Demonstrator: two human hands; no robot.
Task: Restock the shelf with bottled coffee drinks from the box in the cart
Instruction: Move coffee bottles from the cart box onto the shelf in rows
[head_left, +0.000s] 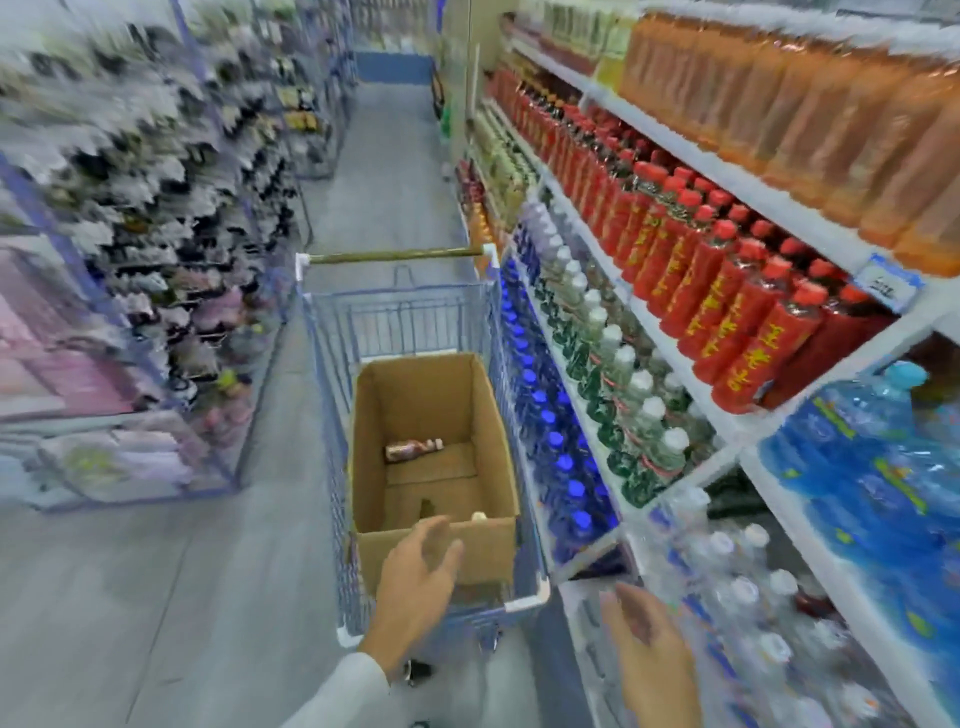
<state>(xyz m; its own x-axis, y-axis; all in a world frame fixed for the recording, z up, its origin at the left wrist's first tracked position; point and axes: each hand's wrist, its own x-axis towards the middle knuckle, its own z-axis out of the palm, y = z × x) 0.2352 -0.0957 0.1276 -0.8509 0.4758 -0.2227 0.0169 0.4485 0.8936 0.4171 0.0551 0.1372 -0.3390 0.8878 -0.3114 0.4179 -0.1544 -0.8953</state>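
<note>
An open cardboard box (488, 415) stands in a blue wire cart (332, 338) in the aisle. One brown coffee bottle (413, 449) lies on its side on the box floor. A pale bottle cap (478, 516) peeks up just behind the box's near wall. My left hand (421, 577) hovers over the near edge of the box, fingers spread and holding nothing. My right hand (644, 639) is lower right, beside the cart's near corner, fingers apart and holding nothing. The picture is blurred by motion.
The drinks shelf (670, 338) on the right holds rows of red-labelled, orange, green-labelled and blue-capped bottles, with clear water bottles (743, 587) low down. Racks of packaged goods (156, 208) line the left. The grey aisle floor (384, 171) runs ahead beyond the cart.
</note>
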